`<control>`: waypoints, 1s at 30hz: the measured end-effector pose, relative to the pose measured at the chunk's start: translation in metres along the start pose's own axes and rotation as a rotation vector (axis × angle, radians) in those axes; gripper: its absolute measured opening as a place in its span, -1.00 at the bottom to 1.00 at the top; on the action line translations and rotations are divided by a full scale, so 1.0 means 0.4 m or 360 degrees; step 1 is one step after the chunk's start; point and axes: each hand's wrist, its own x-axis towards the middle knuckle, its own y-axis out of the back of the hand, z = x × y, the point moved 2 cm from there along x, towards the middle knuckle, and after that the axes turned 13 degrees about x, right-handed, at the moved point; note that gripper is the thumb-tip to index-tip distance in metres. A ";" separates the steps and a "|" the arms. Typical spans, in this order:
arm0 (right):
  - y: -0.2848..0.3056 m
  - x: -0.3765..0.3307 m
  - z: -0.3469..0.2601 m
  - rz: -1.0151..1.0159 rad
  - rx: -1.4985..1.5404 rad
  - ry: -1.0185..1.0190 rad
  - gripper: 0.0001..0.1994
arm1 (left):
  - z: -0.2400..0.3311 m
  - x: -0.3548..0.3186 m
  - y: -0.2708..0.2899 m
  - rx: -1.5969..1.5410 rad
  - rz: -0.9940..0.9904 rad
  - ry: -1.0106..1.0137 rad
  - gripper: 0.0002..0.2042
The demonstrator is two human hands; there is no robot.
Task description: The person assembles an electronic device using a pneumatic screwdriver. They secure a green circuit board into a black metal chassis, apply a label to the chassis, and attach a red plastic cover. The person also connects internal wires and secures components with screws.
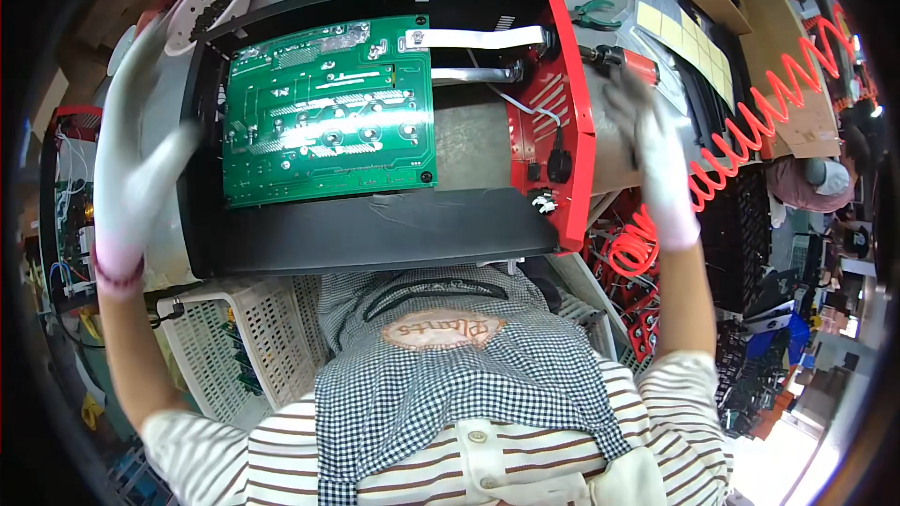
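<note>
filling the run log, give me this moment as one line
left hand: gloved, open, beside black chassis | right hand: gloved, open, near red end panel | green circuit board: inside chassis

Electronics workshop, circuit board [328,112], pliers [594,13], crates [253,337]

Both arms raised from the lower corners of the frame, bare forearms running upward, striped short sleeves at the shoulders. Left hand [131,159] in a white glove with a pink cuff, held high at the left of the frame, fingers [127,66] stretched upward and blurred, thumb spread toward the centre, palm open and grasping nothing. Right hand [652,145] likewise gloved in white, lifted at the upper right, fingers loosely spread and blurred, nothing held.
</note>
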 end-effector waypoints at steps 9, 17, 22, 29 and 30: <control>-0.210 -0.186 0.044 0.0173 0.0888 -0.0297 0.14 | -0.030 -0.520 -0.236 -0.0358 -0.0024 0.1072 -0.37; -0.166 -0.052 -0.150 -0.0245 0.0580 -0.0081 0.04 | 0.109 -0.250 0.035 -0.0056 0.0250 0.0859 -0.79; -0.178 0.110 -0.132 -0.0249 0.1054 0.0026 -0.37 | 0.064 -0.077 0.123 0.0196 -0.0062 0.0642 -0.62; -0.227 0.185 -0.119 -0.0069 0.0882 0.0044 -0.50 | -0.005 -0.017 0.045 -0.1084 -0.0111 0.0864 -0.59; -0.217 0.199 -0.115 -0.0155 0.0817 0.0101 -0.49 | 0.010 0.002 0.042 -0.1224 -0.0118 0.0886 -0.60</control>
